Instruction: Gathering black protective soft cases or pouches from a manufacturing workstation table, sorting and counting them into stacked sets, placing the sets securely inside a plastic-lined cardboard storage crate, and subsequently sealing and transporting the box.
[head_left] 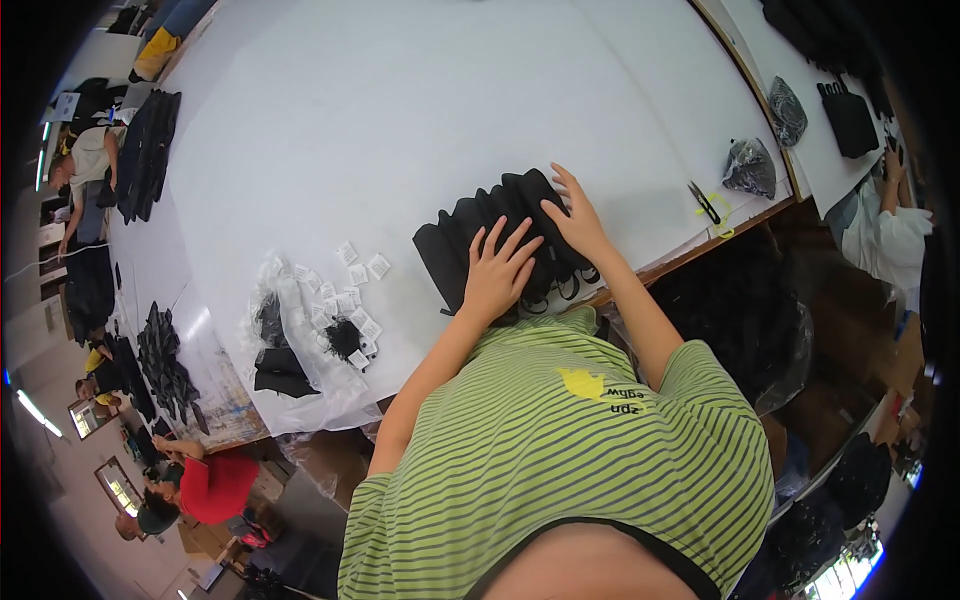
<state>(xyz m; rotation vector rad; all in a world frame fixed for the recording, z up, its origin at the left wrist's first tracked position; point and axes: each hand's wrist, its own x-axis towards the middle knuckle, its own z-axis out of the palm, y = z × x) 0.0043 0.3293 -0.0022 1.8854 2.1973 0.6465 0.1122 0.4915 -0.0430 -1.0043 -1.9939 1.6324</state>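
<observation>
In front of me on the white table lies a row of black fabric pieces (447, 262), pressed together with wavy upper edges. Thin black loops stick out on their near side. My left hand (497, 268) rests on the middle of the row, its fingers spread over the cloth. At the row's right end is my right hand (578, 222), fingers apart, some of them touching the last piece. Neither hand is closed around anything. What the fabric pieces are, I cannot tell.
Left of the row, small white labels (345, 300) lie scattered beside clear plastic bags (300, 340) and a clump of black strings (343, 338). Black-handled snips (705, 203) and a bagged dark bundle (750, 168) sit near the right table edge. Several people work nearby.
</observation>
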